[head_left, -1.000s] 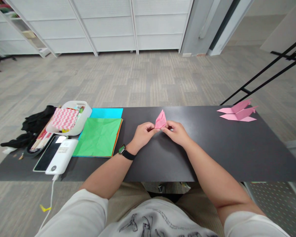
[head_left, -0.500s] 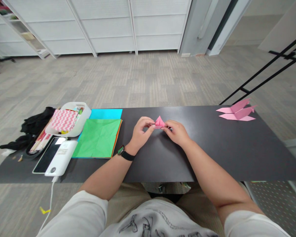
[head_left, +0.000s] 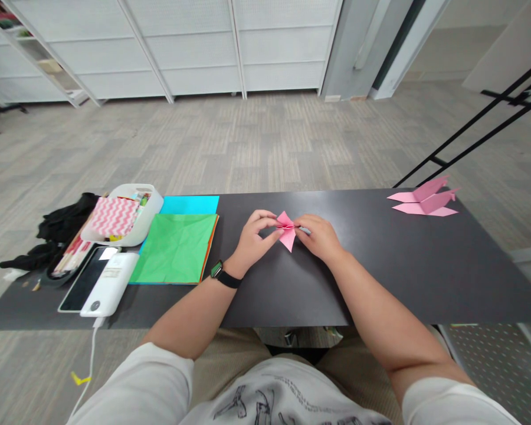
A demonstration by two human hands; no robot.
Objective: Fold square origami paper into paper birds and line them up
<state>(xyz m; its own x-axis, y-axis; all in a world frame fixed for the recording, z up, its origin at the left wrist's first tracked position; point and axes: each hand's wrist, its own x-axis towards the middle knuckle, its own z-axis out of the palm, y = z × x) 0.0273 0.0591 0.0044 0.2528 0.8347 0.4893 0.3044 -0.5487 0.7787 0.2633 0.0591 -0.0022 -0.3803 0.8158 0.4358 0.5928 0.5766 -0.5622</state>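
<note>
Between my hands, just over the dark table (head_left: 376, 265), is a piece of folded pink origami paper (head_left: 287, 237). One pointed flap spreads away from me and another points toward me, with a narrow folded ridge between them. My left hand (head_left: 257, 235) pinches its left end between thumb and fingers. At the right end, my right hand (head_left: 319, 237) grips the paper in the same way. The pinched ends are partly hidden by my fingertips.
Two folded pink paper birds (head_left: 427, 203) stand at the far right. On the left are green paper (head_left: 177, 248), blue paper (head_left: 192, 204), a white basket (head_left: 148, 215), a phone (head_left: 82, 286), a white power bank (head_left: 108, 289) with a cable, and black cloth (head_left: 68, 218).
The paper's near flap has opened down toward me, so points now show on both sides of the middle ridge. Both hands keep their hold in nearly the same place.
</note>
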